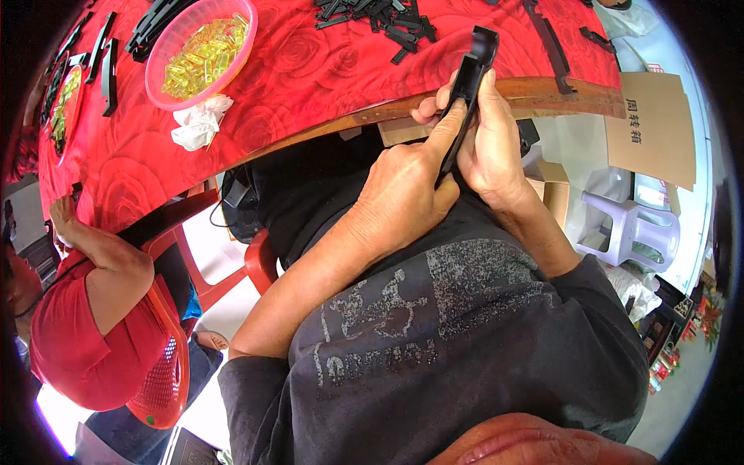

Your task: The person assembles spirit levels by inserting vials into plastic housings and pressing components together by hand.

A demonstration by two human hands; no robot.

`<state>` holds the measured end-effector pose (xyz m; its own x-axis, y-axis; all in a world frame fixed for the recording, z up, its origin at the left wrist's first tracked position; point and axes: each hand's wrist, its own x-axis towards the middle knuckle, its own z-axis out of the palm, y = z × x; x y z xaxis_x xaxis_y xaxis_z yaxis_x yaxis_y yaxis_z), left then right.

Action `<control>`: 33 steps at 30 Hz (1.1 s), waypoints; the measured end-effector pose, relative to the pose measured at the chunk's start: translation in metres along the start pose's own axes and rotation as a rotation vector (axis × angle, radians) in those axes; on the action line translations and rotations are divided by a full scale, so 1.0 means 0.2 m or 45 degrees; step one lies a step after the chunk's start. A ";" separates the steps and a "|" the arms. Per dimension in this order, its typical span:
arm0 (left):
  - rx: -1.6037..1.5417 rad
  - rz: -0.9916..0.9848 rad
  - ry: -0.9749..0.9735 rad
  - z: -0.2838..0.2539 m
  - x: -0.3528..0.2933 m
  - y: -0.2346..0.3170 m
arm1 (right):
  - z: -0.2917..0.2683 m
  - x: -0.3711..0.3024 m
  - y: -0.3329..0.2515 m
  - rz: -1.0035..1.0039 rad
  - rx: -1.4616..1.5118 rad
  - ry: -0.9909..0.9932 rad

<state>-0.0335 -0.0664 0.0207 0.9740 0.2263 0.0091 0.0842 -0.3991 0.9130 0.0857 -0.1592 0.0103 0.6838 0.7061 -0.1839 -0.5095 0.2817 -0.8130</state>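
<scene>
A long black plastic part (484,45) with a hollow channel and a curved, hooked end is held up at a slant, just off the table's front edge. My right hand (496,147) wraps it from the right, thumb along its side and fingers behind. From the left, my left hand (407,182) grips its lower end, the index fingertip pressed into the channel and the thumb underneath. Whether a small piece lies under that fingertip is hidden. Beyond, on the red tablecloth (302,50), is a pile of small black plastic pieces (380,17).
A pink basket (157,94) of clear yellow pieces (205,58) stands at left beside crumpled tissue (200,124). Long black strips (109,77) lie farther left. A co-worker in red (108,333) sits left. Cardboard (655,132) and a pale purple stool (632,225) are at right.
</scene>
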 end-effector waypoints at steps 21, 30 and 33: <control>-0.023 0.060 0.138 0.01 0.00 0.01 | -0.01 0.04 -0.03 -0.049 -0.029 0.007; -0.035 0.172 0.210 0.02 0.02 -0.01 | 0.01 0.03 -0.01 -0.034 -0.063 0.012; -0.023 0.189 0.226 0.01 0.02 0.01 | 0.02 0.02 0.00 -0.024 -0.024 0.058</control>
<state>-0.0284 -0.0685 0.0208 0.9231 0.3196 0.2138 -0.0624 -0.4240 0.9035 0.0871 -0.1546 0.0120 0.7163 0.6706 -0.1931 -0.4870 0.2821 -0.8266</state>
